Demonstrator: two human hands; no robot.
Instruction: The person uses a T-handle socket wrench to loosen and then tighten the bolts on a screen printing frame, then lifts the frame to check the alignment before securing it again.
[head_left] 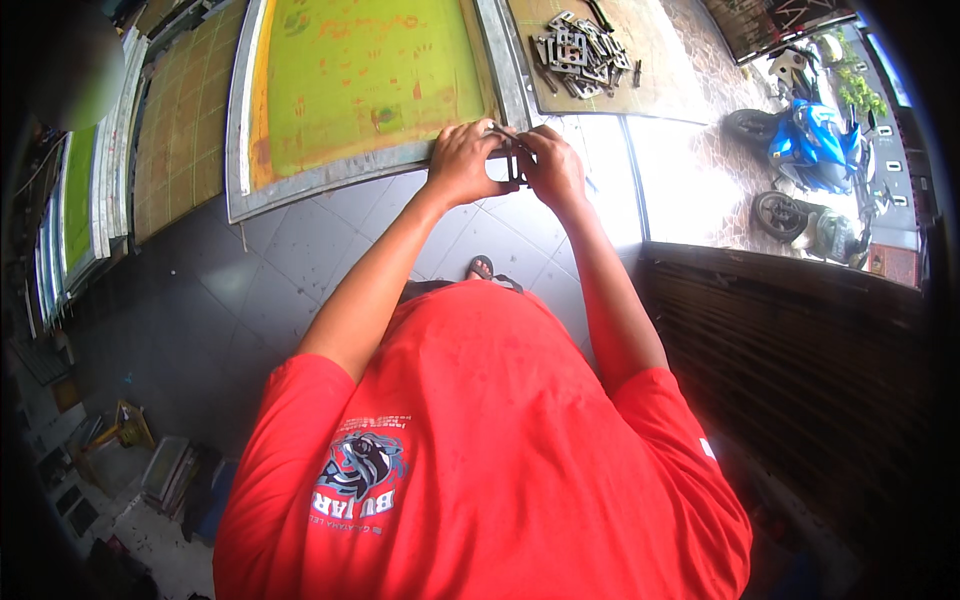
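Both hands are raised together at the near right corner of a large screen-printing frame [330, 181] with yellow-green mesh. My left hand [464, 166] is closed on a small dark metal bracket [512, 166], its thumb and fingers on the left side. On the other side, my right hand [554, 168] pinches the same piece between thumb and fingers. The bracket looks U-shaped or slotted, with a thin bar across its top; its exact kind is too small to tell. Fingers hide part of it.
A heap of similar metal pieces [582, 55] lies on a brown board [655, 90] beyond my right hand. More framed panels [185, 125] stand to the left. Grey floor tiles [300, 245] lie below. A blue motorcycle [815, 145] is parked at the far right, past a dark slatted shutter [760, 350].
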